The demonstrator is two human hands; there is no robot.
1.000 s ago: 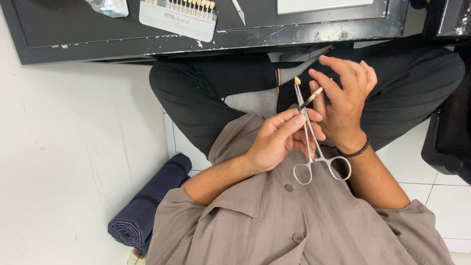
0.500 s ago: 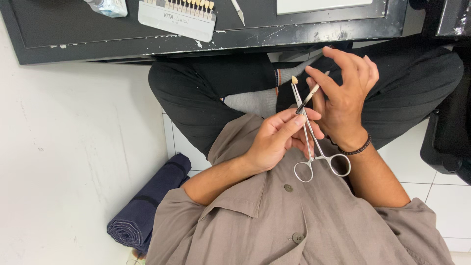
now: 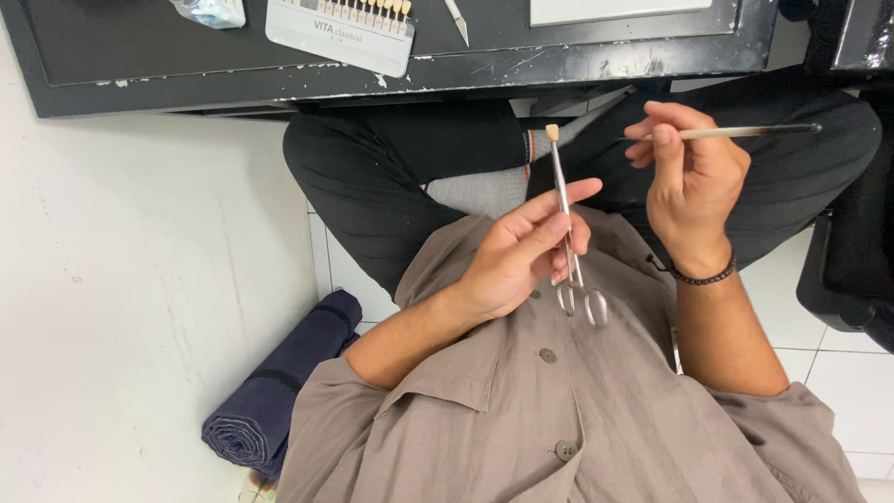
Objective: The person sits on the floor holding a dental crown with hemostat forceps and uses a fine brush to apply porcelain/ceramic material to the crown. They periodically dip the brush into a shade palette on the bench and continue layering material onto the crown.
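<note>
My left hand (image 3: 521,256) grips slim steel forceps (image 3: 564,219) with ring handles, held upright above my lap. A small cream tooth-shaped piece (image 3: 552,132) sits clamped at the forceps' tip. My right hand (image 3: 694,182) pinches a thin brush (image 3: 745,132) that lies level and points right, its fingers a short way right of the forceps' tip and apart from it. A dark bead bracelet (image 3: 705,277) circles my right wrist.
A black bench edge (image 3: 577,65) runs along the top, bearing a white shade guide with several tooth tabs (image 3: 340,28), a small blade tool (image 3: 456,20) and a clear plastic bag (image 3: 212,11). A rolled navy cloth (image 3: 279,387) lies on the white floor at left. A black chair (image 3: 847,279) stands at right.
My right hand has drawn the brush away from the forceps' tip, up and to the right, and turned it level. The forceps now stand more upright.
</note>
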